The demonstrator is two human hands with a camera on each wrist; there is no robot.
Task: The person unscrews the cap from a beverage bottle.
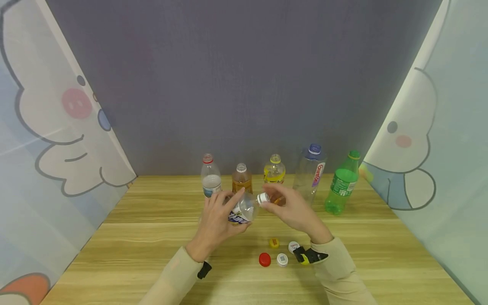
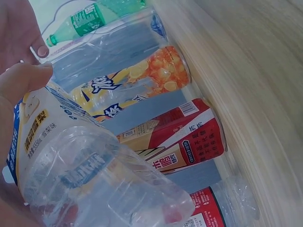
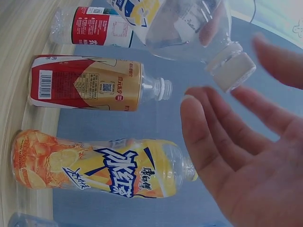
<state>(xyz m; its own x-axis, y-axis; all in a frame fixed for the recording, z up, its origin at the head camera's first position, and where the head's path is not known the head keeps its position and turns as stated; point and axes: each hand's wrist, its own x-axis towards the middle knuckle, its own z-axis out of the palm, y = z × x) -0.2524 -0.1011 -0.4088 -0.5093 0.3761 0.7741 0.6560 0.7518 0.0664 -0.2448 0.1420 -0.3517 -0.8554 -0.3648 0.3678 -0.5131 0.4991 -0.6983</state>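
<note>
My left hand grips a clear plastic bottle with a white and blue label. The bottle lies tilted on its side in the air, its neck pointing right. A white cap sits on its mouth. Right at that cap is my right hand. In the right wrist view the thumb stands apart from the cap, the fingers loosely bent, one fingertip close beside the cap's edge. In the left wrist view the bottle's clear base end points toward the lower right.
Behind the hands stand a red-ringed clear bottle, a red-and-gold labelled bottle, a yellow-labelled bottle, a tall clear bottle and a green bottle. Nearer lie yellow, red and white caps.
</note>
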